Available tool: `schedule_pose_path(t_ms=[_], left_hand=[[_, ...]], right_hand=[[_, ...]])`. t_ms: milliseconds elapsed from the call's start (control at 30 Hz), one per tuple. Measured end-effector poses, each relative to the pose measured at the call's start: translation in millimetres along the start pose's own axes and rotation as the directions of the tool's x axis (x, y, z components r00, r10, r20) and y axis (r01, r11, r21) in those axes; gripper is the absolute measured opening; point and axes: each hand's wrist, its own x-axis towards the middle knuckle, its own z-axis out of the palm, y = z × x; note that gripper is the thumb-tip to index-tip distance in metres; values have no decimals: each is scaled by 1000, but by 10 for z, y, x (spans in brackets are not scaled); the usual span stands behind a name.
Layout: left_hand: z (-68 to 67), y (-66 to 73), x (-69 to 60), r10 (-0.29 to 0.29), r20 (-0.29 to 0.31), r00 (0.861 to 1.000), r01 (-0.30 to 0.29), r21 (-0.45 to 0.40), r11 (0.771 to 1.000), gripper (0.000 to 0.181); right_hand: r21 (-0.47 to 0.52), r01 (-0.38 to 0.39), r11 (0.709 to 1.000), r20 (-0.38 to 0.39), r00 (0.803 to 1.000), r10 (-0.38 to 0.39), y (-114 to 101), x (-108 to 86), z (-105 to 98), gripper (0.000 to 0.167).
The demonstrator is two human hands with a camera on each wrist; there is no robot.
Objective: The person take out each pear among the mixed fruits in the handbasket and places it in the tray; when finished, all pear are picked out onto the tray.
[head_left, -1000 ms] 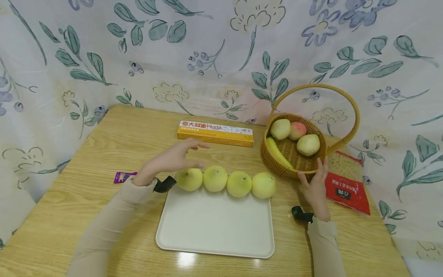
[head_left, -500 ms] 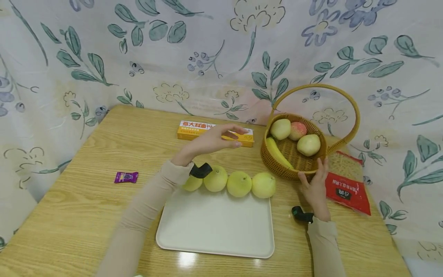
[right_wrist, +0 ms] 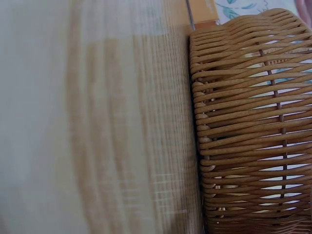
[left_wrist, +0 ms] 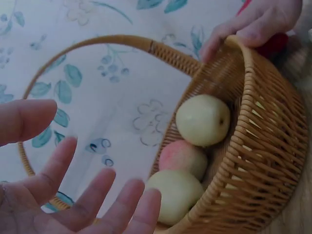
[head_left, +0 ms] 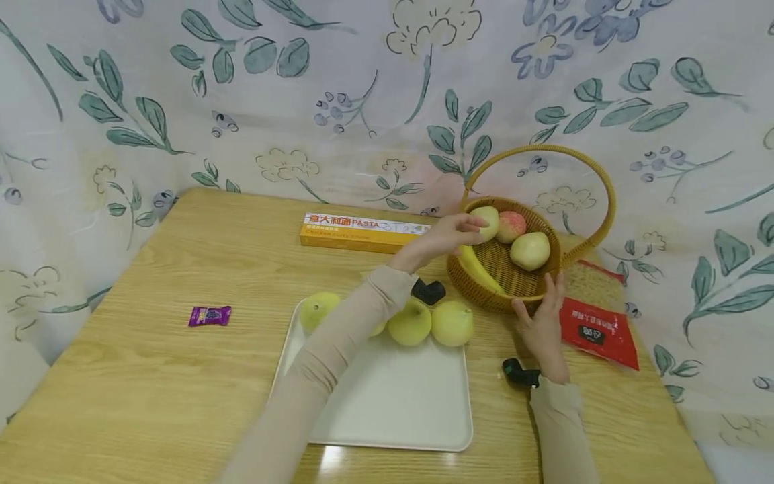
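Observation:
My left hand (head_left: 444,236) hovers at the left rim of a wicker basket (head_left: 468,290), its fingers overlapping a pale green fruit (head_left: 487,222) in the head view. In the left wrist view those fingers (left_wrist: 95,195) are spread, with nothing between them. Also in the basket are a pinkish-red peach (head_left: 511,226), another pale fruit (head_left: 530,251) and a banana (head_left: 480,270). My right hand (head_left: 544,329) holds the basket's near right rim, fingers and thumb over the edge. Only the basket's woven side (right_wrist: 253,122) shows in the right wrist view, not that hand's fingers.
A white tray (head_left: 399,403) bears several yellow-green round fruits (head_left: 452,324) along its far edge, partly behind my left arm. Behind lies a pasta box (head_left: 351,235). A red pasta bag (head_left: 598,329) is right of the basket, a purple-wrapped sweet (head_left: 209,316) at the left.
My left hand has moved right from above the tray's fruits, past the pasta box, to the basket. My right hand stays on the rim. The head view has shifted slightly.

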Motion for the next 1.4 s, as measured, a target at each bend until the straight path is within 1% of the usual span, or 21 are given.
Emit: schedule_pose_path(t_ms=[67, 167, 333, 400, 567, 667, 700, 800, 867, 933, 1000, 1033, 1100, 1133, 1167, 1200, 1233, 1267, 1367, 1400], left_hand=[[56, 7, 120, -17, -30, 999, 17, -6, 1000, 43], [129, 22, 288, -40, -77, 996, 42, 16, 999, 48], [225, 30, 520, -85, -162, 983, 93, 45, 995, 54], [251, 26, 604, -88, -189, 978, 99, 53, 994, 54], [234, -21, 758, -78, -256, 964, 105, 94, 990, 52], [258, -48, 838, -65, -270, 961, 113, 166, 980, 53], [274, -60, 864, -59, -272, 961, 115, 194, 974, 54], [322, -98, 934, -29, -262, 965, 112, 309, 944, 57], [336, -132, 963, -15, -262, 965, 109, 346, 932, 59], [335, -155, 963, 0, -265, 964, 108, 392, 914, 57], [335, -173, 953, -3, -275, 961, 117, 400, 909, 57], [337, -180, 947, -6, -279, 960, 125, 412, 902, 58], [346, -183, 939, -28, -281, 959, 148, 417, 897, 62], [354, -182, 935, -46, -272, 961, 159, 407, 899, 65], [365, -183, 934, -75, -262, 962, 179, 400, 899, 69], [375, -182, 932, -99, -243, 965, 194, 406, 893, 71], [383, -185, 934, -113, -224, 968, 200, 420, 885, 71], [391, -191, 939, -127, -200, 971, 202, 419, 885, 72], [401, -226, 967, -140, -120, 983, 179, 431, 884, 72], [398, -239, 982, -127, -83, 988, 151, 424, 893, 72]], right_hand=[[-3, -1, 1000, -4, 1000, 1, 4, 9, -4, 82], [5, -2, 1000, -10, 1000, 2, 14, 15, -9, 82], [15, -14, 1000, 16, 1000, 13, 17, 21, 1, 84], [17, -11, 1000, 17, 1000, 11, 16, 24, 8, 84], [17, 10, 1000, 8, 1000, -10, -6, 50, 65, 82], [10, 11, 1000, 1, 1000, -11, -2, 47, 77, 81], [9, 7, 1000, 0, 1000, -7, -3, 41, 73, 82], [2, 9, 1000, -15, 1000, -8, 3, 21, 53, 85], [5, 15, 1000, -28, 999, -15, 2, 15, 49, 88], [6, 25, 1000, -33, 999, -25, 7, 13, 63, 89], [7, 36, 999, -38, 999, -36, 9, 8, 83, 89], [3, 41, 999, -41, 998, -41, 10, 8, 92, 89], [-13, 44, 999, -45, 998, -45, 12, 4, 100, 90], [-22, 46, 999, -51, 998, -47, 12, 2, 99, 90], [-30, 47, 998, -56, 997, -49, 12, -2, 96, 90], [-39, 47, 998, -60, 997, -50, 14, -5, 89, 90], [-46, 48, 998, -62, 997, -51, 18, -6, 83, 89], [-53, 47, 997, -61, 997, -51, 21, -7, 77, 89], [-63, 56, 996, -58, 997, -59, 34, -2, 61, 87], [-65, 60, 996, -58, 996, -63, 39, 1, 58, 86]])
